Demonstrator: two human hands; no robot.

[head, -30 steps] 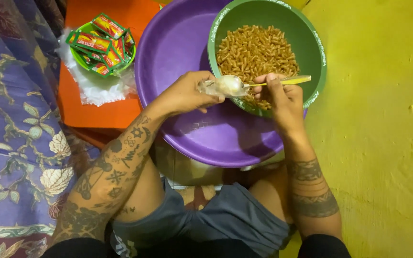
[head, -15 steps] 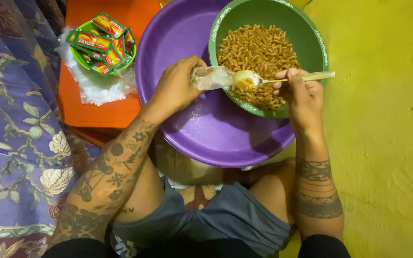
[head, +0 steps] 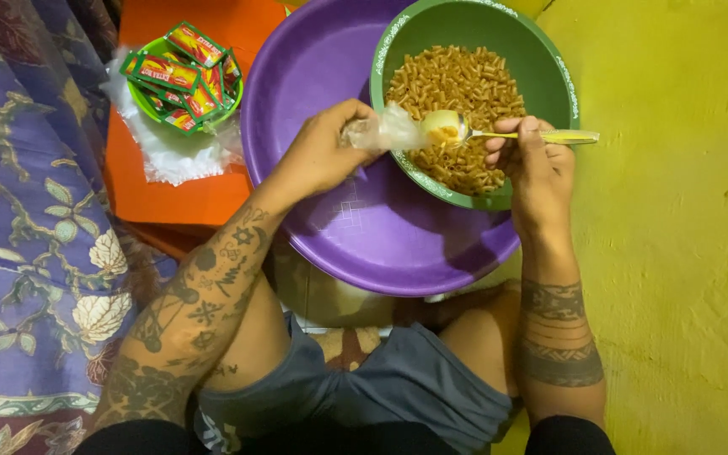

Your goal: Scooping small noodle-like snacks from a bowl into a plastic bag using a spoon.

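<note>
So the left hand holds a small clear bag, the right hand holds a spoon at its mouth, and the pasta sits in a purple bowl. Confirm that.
Not quite: the pasta sits in the green bowl, which rests inside the purple basin. The head view shows it. The rest stands: the left hand holds the small clear bag, and the right hand holds the spoon at its mouth.

spoon levelled, loaded tip now at bag mouth

Left hand pinched shut; right hand closed grip (both forearms tattooed).
</note>
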